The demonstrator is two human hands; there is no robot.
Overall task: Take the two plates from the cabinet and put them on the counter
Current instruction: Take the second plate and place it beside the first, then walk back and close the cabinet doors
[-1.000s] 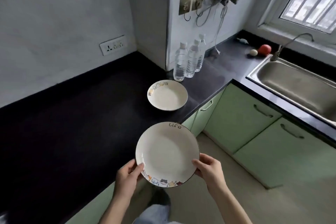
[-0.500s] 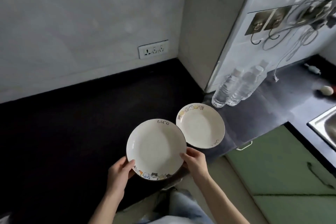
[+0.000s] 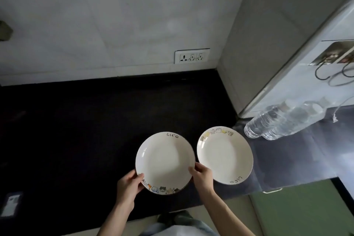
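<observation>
Now, in the head view, both hands hold one white plate [image 3: 165, 162] over the dark table [image 3: 76, 130]. The left hand [image 3: 128, 188] grips the near left rim, with its thumb on top. The right hand [image 3: 202, 175] grips the near right rim, and its fingers [image 3: 191, 170] curl over the edge. So both hands are closed on this plate. I cannot tell if the plate is touching the table or just above it.

The second plate [image 3: 225, 155] already lies flat on the table, just beside the first one on the right. The two rims are very close, maybe touching. Some water bottles [image 3: 275, 122] stand near the far right.

To do this step well, I think the hands should lower the plate slowly and keep it flat. They should keep it a little away from the other plate so the rims do not knock. Let go only when it rests fully on the table, not hanging over the near edge.

Compared with half a second ago, the held plate sits farther onto the table and no longer covers the second plate's edge. The grip looks the same.
</observation>
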